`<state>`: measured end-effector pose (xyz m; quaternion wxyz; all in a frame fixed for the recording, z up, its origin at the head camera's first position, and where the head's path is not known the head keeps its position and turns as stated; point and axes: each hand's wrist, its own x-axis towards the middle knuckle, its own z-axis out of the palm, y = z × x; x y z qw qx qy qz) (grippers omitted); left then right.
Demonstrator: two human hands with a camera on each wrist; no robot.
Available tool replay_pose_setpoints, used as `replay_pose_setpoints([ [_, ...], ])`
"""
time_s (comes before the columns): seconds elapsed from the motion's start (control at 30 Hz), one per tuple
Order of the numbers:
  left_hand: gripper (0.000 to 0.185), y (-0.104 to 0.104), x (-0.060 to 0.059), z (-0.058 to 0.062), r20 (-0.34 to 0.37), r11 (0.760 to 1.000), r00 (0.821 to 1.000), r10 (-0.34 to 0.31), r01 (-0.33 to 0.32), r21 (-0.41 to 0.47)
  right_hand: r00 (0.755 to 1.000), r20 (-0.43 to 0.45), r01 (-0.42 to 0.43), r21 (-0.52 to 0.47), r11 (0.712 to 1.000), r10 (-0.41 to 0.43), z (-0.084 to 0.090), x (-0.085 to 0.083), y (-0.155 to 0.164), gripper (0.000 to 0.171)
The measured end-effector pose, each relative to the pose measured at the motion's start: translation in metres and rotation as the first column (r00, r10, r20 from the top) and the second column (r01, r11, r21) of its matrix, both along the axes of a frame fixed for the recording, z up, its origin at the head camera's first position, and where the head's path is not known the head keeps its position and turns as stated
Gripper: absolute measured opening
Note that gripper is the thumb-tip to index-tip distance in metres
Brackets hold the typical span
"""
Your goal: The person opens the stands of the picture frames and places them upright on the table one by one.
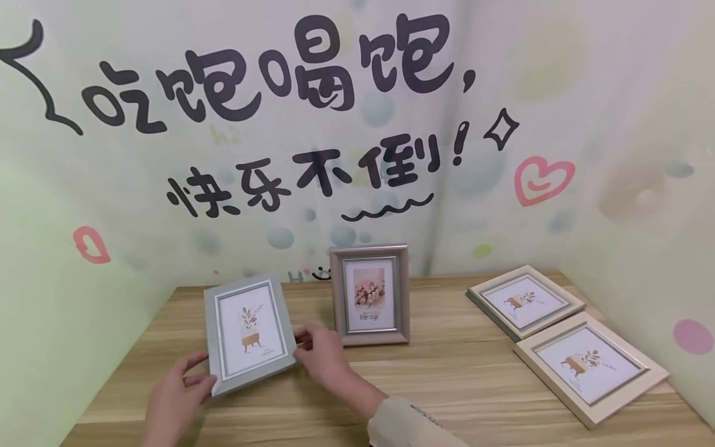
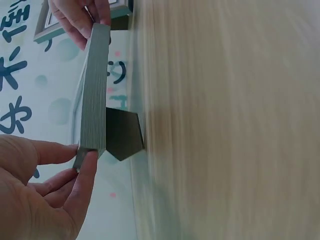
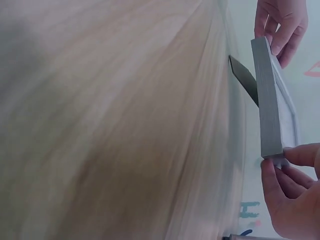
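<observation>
A grey-green picture frame (image 1: 250, 335) with a plant print is held upright between both hands, leaning slightly in the head view. My left hand (image 1: 177, 394) pinches its lower left corner, thumb on the front. At the lower right corner, my right hand (image 1: 324, 357) pinches the other side. In the left wrist view the edge of the picture frame (image 2: 95, 90) faces the camera, and its dark stand (image 2: 124, 134) sticks out behind. The right wrist view shows the same swung-out stand (image 3: 243, 80), with the right hand (image 3: 295, 195) gripping the near corner.
A pinkish-brown picture frame (image 1: 370, 338) with a flower photo stands upright at the back centre. Two cream frames lie on the right: one farther back (image 1: 525, 271), one nearer (image 1: 625, 388). The wooden table (image 1: 447, 385) meets a printed backdrop (image 1: 313, 136) behind.
</observation>
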<state>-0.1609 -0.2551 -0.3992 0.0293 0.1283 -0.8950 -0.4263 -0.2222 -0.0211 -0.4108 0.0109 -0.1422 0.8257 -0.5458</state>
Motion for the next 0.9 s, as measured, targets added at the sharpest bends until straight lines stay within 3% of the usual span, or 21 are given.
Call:
replay_pose_setpoints([
  [0.2, 0.056, 0.01, -0.004, 0.005, -0.035, 1.0, 0.999, -0.004, 0.005, 0.026, 1.0, -0.007, -0.004, -0.091, 0.996, 0.003, -0.001, 0.001, 0.01, 0.042],
  [0.43, 0.058, 0.019, -0.012, 0.006, -0.064, 0.995, 0.998, -0.012, 0.019, 0.1, 0.999, -0.039, -0.035, -0.084, 0.996, 0.032, 0.0, 0.006, 0.018, 0.066],
  [0.9, 0.057, 0.045, -0.025, 0.004, -0.08, 0.982, 0.993, -0.091, 0.102, 0.161, 0.997, -0.048, -0.057, 0.074, 0.996, 0.061, 0.004, 0.019, 0.039, 0.05],
])
